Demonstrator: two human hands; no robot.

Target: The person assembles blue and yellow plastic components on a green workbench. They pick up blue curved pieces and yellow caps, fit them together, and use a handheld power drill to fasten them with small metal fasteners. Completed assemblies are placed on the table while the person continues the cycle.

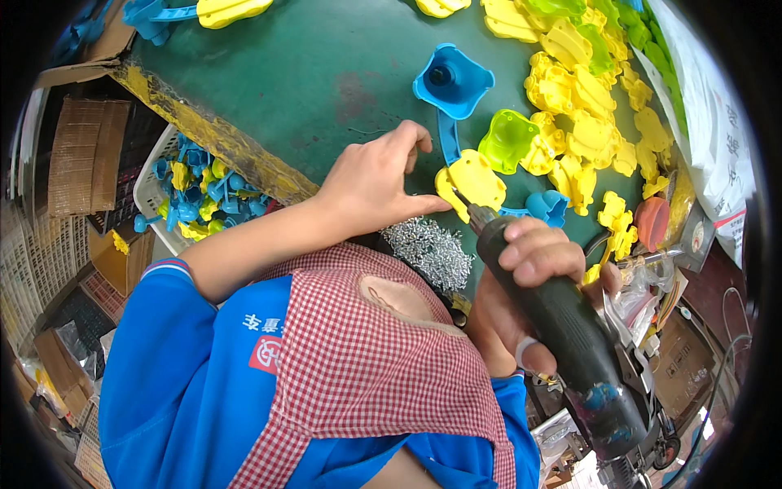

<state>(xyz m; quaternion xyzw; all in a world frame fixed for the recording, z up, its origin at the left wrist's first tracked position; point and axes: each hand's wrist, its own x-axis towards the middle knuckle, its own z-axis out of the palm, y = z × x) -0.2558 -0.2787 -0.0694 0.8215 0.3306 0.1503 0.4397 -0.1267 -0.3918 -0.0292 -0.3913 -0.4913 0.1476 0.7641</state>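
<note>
My right hand is wrapped round a black power screwdriver, whose bit slants up and left onto a yellow plastic piece. That piece lies at the table's near edge, joined to the handle of a blue cup-shaped part. On the left of it is my left hand, thumb and fingers apart with nothing between them; the thumb tip comes close to the yellow piece's edge. Whether it touches is hard to tell. Below the left hand sits a heap of small silver screws.
A green flower-shaped cup and a blue one lie beside the yellow piece. Many yellow parts are heaped on the green table at right, near a white sack. At left stands a white basket of blue-and-yellow pieces.
</note>
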